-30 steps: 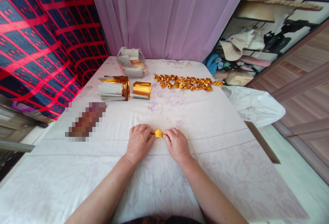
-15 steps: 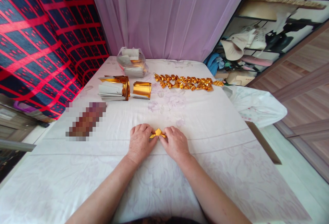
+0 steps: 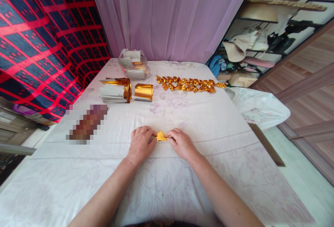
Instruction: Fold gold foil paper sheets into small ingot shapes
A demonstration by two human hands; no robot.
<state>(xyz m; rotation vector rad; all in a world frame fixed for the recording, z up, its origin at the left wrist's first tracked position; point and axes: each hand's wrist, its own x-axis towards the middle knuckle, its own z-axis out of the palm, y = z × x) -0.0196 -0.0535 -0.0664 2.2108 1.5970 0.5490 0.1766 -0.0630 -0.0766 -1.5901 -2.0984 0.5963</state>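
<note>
A small piece of gold foil paper [image 3: 161, 136], folded to a point at its far side, lies just above the cloth between my hands. My left hand [image 3: 142, 142] pinches its left end, thumb and fingers together. At the right end, the fingertips of my right hand [image 3: 181, 143] are closed on the paper too. Farther up the table stand a short stack of gold foil sheets [image 3: 144, 92] and a larger stack of foil sheets [image 3: 114, 92] with pale backs showing. Rows of folded gold foil pieces [image 3: 189, 84] lie to the right of the stacks.
A clear plastic bag [image 3: 133, 63] with more sheets sits at the table's far edge. A blurred reddish-brown item [image 3: 88, 122] lies on the left. The table wears a pale flowered cloth [image 3: 167, 181]; beyond its right edge are a white plastic bag [image 3: 263, 107] and shelves.
My hands have drawn slightly apart and the thumbs have moved off the paper's middle. The gold paper now shows as a wider, flatter pointed shape with a straight near edge.
</note>
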